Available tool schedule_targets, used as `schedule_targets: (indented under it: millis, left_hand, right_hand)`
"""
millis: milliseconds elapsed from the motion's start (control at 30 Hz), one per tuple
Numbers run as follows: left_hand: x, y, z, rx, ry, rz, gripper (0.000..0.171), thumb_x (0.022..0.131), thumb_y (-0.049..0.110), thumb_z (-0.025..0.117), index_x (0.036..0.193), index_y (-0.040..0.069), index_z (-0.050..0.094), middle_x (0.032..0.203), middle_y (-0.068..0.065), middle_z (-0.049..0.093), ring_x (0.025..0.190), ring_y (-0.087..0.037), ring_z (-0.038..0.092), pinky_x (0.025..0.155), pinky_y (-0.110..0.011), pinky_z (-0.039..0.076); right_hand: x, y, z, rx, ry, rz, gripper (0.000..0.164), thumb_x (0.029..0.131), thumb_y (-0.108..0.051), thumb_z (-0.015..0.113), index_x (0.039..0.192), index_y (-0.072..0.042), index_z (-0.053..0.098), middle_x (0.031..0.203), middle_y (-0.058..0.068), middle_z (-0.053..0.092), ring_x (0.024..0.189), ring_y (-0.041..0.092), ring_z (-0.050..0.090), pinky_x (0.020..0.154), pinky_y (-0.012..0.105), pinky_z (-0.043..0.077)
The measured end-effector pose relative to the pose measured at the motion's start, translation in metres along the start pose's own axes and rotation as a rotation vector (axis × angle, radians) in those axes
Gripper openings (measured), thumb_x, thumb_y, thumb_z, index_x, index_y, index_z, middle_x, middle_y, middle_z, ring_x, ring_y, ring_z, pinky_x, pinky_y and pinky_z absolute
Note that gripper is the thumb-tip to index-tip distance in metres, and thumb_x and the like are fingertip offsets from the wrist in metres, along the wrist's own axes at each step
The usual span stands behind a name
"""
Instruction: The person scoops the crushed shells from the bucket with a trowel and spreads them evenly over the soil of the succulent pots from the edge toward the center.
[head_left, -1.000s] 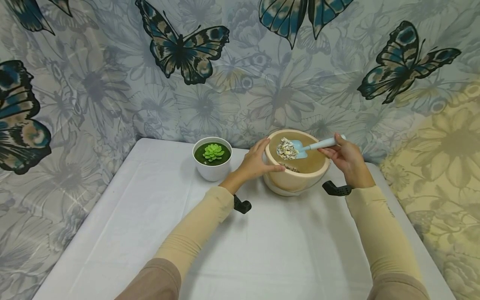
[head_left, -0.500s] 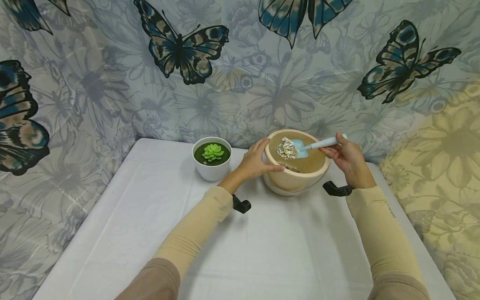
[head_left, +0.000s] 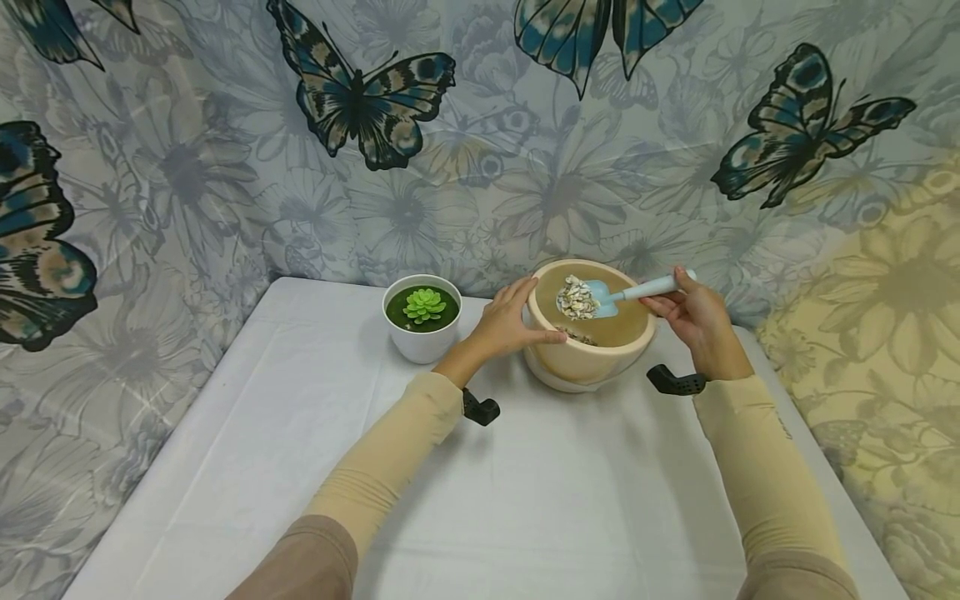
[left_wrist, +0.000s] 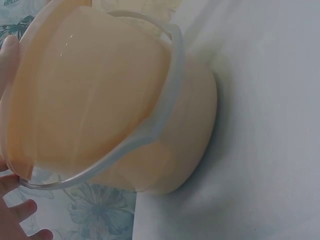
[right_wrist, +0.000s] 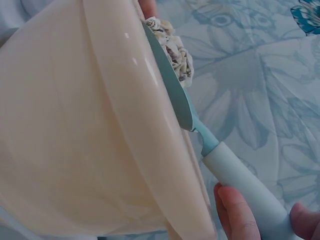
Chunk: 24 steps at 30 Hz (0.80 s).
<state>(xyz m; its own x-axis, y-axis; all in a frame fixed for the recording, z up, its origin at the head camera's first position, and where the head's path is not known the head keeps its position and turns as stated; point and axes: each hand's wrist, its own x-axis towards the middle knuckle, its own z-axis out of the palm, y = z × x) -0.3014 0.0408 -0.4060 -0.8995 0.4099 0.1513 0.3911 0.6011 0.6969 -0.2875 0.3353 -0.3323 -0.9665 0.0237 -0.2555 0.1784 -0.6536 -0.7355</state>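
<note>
A cream bucket (head_left: pixel 588 360) with a white bail handle (left_wrist: pixel 165 95) hanging down its side stands at the back of the table. My left hand (head_left: pixel 510 323) holds its left rim, thumb over the front edge and fingers along the far left. My right hand (head_left: pixel 697 321) grips the pale handle of a small light-blue trowel (head_left: pixel 603 298), level over the bucket's mouth. Heaped on the trowel blade are pale crumpled bits (head_left: pixel 576 298), flecked with dark marks, possibly shell or paper. A few similar bits (head_left: pixel 581 337) show inside the bucket; its bottom is mostly hidden.
Left of the bucket, a white pot (head_left: pixel 423 343) holds a green succulent (head_left: pixel 424 305). A white cloth covers the table (head_left: pixel 525 500). Behind it hangs a butterfly-print curtain (head_left: pixel 480 200). Each wrist bears a black camera mount.
Hardly anything differs. The trowel has shifted very slightly right over the bucket, still loaded; the whole head view has drifted a little. Both hands keep their holds.
</note>
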Motion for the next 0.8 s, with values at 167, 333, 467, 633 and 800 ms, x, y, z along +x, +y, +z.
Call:
schedule_targets:
  millis: [167, 333, 467, 633, 800]
  left_hand:
    - [-0.001, 0.000, -0.001, 0.009, 0.002, 0.000, 0.108, 0.074, 0.061, 0.075, 0.158, 0.021, 0.018, 0.164, 0.000, 0.018, 0.151, -0.027, 0.016, 0.118, -0.055, 0.022]
    - [-0.001, -0.002, -0.002, -0.004, 0.016, 0.015, 0.108, 0.074, 0.059, 0.077, 0.157, 0.021, 0.019, 0.163, 0.000, 0.021, 0.150, -0.026, 0.018, 0.117, -0.056, 0.024]
    - [-0.003, -0.003, -0.004, 0.020, 0.026, 0.012, 0.109, 0.073, 0.061, 0.076, 0.157, 0.020, 0.020, 0.162, -0.002, 0.024, 0.150, -0.026, 0.019, 0.116, -0.057, 0.025]
    - [-0.005, -0.002, -0.009, 0.050, 0.033, 0.004, 0.108, 0.074, 0.062, 0.075, 0.156, 0.018, 0.021, 0.161, -0.003, 0.026, 0.150, -0.026, 0.019, 0.117, -0.058, 0.025]
    - [-0.008, 0.000, -0.014, 0.040, 0.033, 0.010, 0.105, 0.075, 0.060, 0.075, 0.156, 0.021, 0.021, 0.161, -0.005, 0.026, 0.150, -0.031, 0.019, 0.118, -0.058, 0.023]
  right_hand:
    - [-0.001, 0.000, 0.002, 0.019, 0.008, 0.001, 0.013, 0.095, -0.018, 0.058, 0.101, -0.007, 0.054, 0.083, 0.021, 0.067, 0.077, 0.036, 0.073, 0.070, 0.043, 0.060]
    - [-0.002, 0.000, 0.002, 0.031, 0.002, 0.004, 0.014, 0.095, -0.018, 0.059, 0.100, -0.006, 0.054, 0.084, 0.021, 0.066, 0.077, 0.036, 0.073, 0.071, 0.043, 0.060]
    - [-0.003, 0.000, 0.004, 0.032, -0.006, -0.003, 0.014, 0.096, -0.018, 0.057, 0.100, -0.005, 0.054, 0.084, 0.021, 0.066, 0.077, 0.036, 0.073, 0.072, 0.042, 0.060]
    - [-0.003, -0.001, 0.007, 0.020, 0.010, -0.024, 0.014, 0.096, -0.018, 0.057, 0.099, -0.006, 0.053, 0.084, 0.020, 0.066, 0.077, 0.035, 0.073, 0.072, 0.042, 0.060]
    - [-0.004, -0.001, 0.009, 0.028, 0.025, -0.023, 0.014, 0.095, -0.018, 0.058, 0.101, -0.006, 0.053, 0.084, 0.020, 0.065, 0.076, 0.036, 0.073, 0.072, 0.042, 0.060]
